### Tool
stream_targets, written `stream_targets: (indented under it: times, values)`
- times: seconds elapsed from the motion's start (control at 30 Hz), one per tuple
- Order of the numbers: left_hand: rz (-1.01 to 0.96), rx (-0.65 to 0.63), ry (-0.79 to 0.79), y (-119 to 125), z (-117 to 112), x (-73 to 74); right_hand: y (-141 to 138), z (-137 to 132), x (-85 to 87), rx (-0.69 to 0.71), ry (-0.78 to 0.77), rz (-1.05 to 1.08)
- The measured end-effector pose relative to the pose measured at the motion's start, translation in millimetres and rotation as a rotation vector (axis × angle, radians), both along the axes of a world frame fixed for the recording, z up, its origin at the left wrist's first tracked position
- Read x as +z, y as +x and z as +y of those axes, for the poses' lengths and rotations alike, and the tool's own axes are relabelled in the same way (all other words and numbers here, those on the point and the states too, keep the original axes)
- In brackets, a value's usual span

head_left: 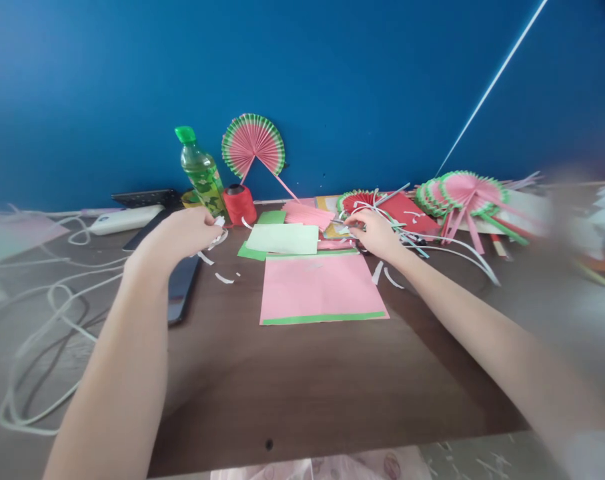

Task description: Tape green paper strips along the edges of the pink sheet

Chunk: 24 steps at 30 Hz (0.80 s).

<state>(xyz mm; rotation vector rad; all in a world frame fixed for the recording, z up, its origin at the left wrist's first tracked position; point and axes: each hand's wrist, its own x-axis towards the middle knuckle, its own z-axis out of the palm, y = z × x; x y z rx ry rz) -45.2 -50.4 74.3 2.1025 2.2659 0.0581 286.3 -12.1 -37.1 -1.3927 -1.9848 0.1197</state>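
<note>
Pink paper (322, 287), green-edged, lying flat on the brown table (282, 387), nearer the viewer than both hands; left hand (195, 230) pinching white scraps (221, 235) near a red spool (239, 205); right hand (375, 233), fingers bent, near a white strip (377, 272), whether grasping anything cannot be told.

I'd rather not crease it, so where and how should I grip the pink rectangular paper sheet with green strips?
Probably pinch the pink sheet lightly at its two near corners, coming from the near side. It lies flat on the brown tabletop with its near edge uncovered, while pale green rectangular paper crowds the far edge.
</note>
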Motion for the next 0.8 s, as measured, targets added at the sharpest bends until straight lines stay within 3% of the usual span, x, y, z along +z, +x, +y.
stream_targets:
  times: [0.1, 0.27, 0.47, 0.67, 0.8]
  values:
    - [-0.109, 0.009, 0.071, -1.5, -3.2, 2.1, 9.9, 13.6, -1.6, 0.039, -0.031, -0.176]
    - [-0.299, -0.009, 0.011, 2.0, -3.9, -1.6, 7.9, 25.8, 0.8, 0.084, -0.129, -0.259]
    - [-0.3, -0.017, 0.011, 2.3, -2.2, -1.1, -0.2, 26.4, 15.9, 0.045, -0.179, -0.015]
    - [-0.331, -0.054, -0.024, 8.3, -4.1, -0.7, -10.7, 32.9, 39.2, 0.012, 0.037, 0.269]
    - [-0.249, -0.07, -0.019, 14.9, -9.0, 4.6, -16.9, 39.7, 64.5, 0.045, 0.101, 0.278]
